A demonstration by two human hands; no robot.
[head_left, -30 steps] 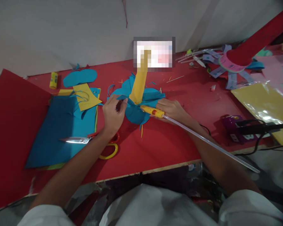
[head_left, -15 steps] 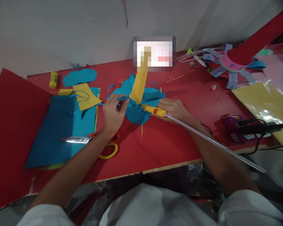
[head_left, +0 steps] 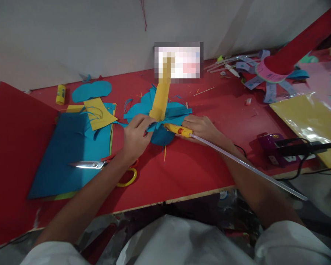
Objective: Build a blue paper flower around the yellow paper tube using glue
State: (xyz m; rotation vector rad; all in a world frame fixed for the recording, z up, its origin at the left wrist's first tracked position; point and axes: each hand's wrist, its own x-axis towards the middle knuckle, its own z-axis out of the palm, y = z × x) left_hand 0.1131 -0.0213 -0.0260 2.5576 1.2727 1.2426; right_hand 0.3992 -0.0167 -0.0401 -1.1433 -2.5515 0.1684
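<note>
A yellow paper tube stands upright on the red table, ringed at its base by blue paper petals. My left hand pinches one blue petal against the foot of the tube. My right hand grips a yellow glue gun whose nozzle points at the same spot. A long clear glue stick trails from the gun back over my right forearm.
Scissors with red and yellow handles lie on blue paper sheets at left. A glue stick tube and blue cut-outs lie further back. A purple power strip with black cables, yellow foil and paper scraps fill the right.
My left hand has slid right, closer to the tube's base, pressing the petal in. The glue gun has stayed almost still.
</note>
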